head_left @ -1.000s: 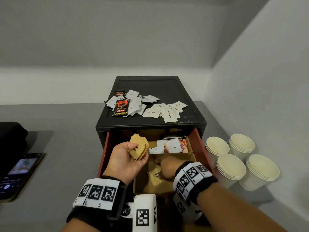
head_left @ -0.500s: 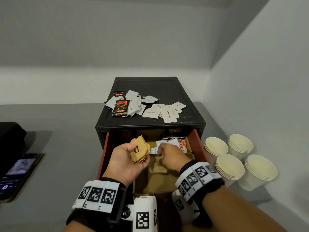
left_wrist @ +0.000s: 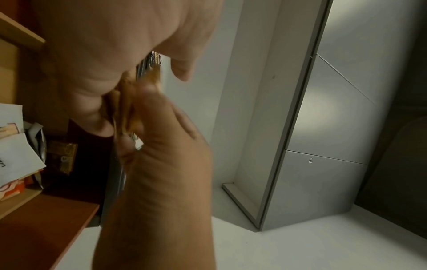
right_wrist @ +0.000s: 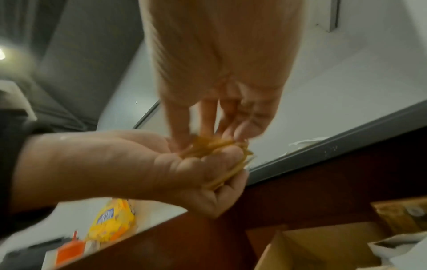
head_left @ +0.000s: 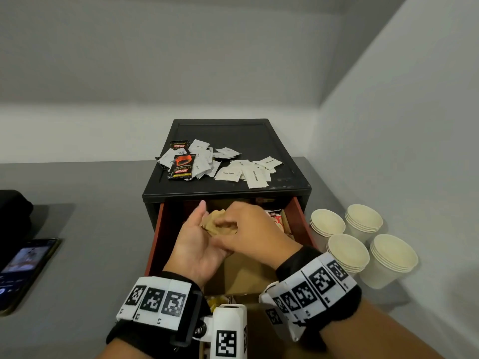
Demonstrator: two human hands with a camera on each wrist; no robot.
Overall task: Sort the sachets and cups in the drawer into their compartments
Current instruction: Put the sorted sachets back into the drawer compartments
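Over the open red drawer (head_left: 300,218) my left hand (head_left: 198,242) cups a stack of brown sachets (head_left: 215,224), palm up. My right hand (head_left: 248,229) reaches across from the right and pinches the same stack; its fingers (right_wrist: 208,117) press the brown sachets (right_wrist: 217,148) into the left palm (right_wrist: 129,164). In the left wrist view the brown sachets (left_wrist: 129,104) sit squeezed between both hands. White and red sachets (head_left: 276,220) lie in the drawer's back right compartment. The cardboard divider (head_left: 243,275) shows below the hands.
White sugar sachets (head_left: 241,172) and black coffee sachets (head_left: 181,165) are strewn on top of the black cabinet (head_left: 233,133). Several stacks of paper cups (head_left: 363,244) stand on the counter to the right, near the wall. A phone (head_left: 23,268) lies at the left.
My right hand rose from the drawer's front compartment and came left onto the brown stack in my left hand. The left hand has tilted and moved slightly toward the drawer's back.
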